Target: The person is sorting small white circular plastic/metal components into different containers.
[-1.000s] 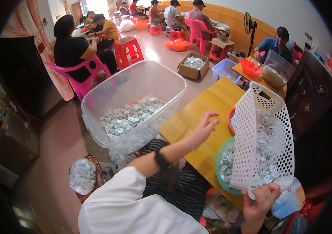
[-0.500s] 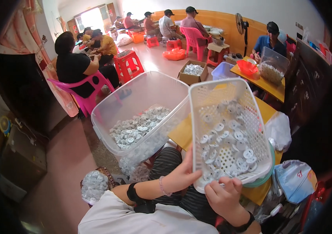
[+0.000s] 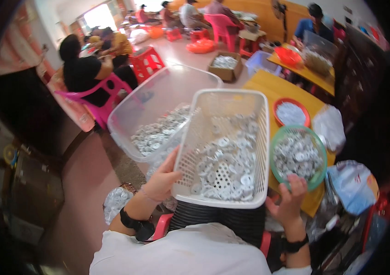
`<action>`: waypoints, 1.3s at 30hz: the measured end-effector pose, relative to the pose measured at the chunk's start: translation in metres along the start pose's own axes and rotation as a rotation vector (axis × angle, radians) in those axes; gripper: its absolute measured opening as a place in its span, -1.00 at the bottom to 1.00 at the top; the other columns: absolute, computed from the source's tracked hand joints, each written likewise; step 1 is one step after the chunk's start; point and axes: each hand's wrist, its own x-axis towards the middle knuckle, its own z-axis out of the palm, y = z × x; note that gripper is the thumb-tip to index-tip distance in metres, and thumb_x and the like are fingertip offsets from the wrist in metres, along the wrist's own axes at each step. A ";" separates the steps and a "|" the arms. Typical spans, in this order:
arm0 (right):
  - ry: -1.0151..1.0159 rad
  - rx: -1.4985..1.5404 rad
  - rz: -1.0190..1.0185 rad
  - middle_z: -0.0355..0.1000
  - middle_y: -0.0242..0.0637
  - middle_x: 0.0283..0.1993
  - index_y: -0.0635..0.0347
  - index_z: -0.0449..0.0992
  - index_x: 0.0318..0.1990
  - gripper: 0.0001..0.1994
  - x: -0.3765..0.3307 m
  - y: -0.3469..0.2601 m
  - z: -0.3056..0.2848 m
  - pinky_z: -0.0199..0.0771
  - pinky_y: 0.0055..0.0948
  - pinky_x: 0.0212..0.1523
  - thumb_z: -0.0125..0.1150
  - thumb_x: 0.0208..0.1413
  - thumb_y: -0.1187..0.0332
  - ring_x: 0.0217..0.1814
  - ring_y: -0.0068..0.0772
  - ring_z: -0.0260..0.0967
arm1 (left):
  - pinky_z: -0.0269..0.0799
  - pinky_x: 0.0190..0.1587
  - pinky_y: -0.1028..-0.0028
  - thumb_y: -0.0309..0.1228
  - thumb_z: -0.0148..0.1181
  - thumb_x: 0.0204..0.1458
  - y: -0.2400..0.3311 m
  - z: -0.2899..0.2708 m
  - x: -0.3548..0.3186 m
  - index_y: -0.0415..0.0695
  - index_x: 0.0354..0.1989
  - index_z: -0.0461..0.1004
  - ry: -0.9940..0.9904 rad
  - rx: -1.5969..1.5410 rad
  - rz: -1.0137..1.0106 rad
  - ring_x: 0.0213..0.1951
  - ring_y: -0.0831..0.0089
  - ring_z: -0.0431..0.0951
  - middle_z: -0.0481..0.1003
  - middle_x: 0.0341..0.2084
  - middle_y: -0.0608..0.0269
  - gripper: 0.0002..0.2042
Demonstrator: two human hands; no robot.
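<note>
A white perforated basket (image 3: 190, 151) holding several small white round parts lies across my lap, level. My left hand (image 3: 162, 179) grips its left wall near the front corner. My right hand (image 3: 290, 201) is off the basket, just beyond its front right corner. Its fingers are spread and reach up to the near rim of a green round sieve (image 3: 274, 158) full of the same parts. A black band is on each wrist.
A big clear plastic tub (image 3: 167, 78) of parts stands to the left of the basket. On the yellow table (image 3: 268, 85) are a red bowl (image 3: 291, 101) and plastic bags (image 3: 330, 126). A bag of parts (image 3: 115, 201) lies on the floor. People sit on pink and red stools behind.
The basket, upright on end a second ago, has come down flat onto my lap. My left hand went to its left wall. My right hand let go and moved right to the green sieve.
</note>
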 end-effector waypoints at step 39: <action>-0.551 0.529 0.078 0.30 -0.23 -0.39 0.19 0.35 -0.44 -0.83 -0.096 -0.018 0.058 0.34 -0.28 -0.39 0.08 -0.31 0.46 -0.37 -0.18 0.28 | 0.12 0.01 0.37 -0.46 0.14 -0.21 -0.089 0.025 0.140 -0.04 -0.39 0.31 -0.126 1.614 1.006 -0.22 0.36 0.32 0.30 -0.42 0.33 -0.81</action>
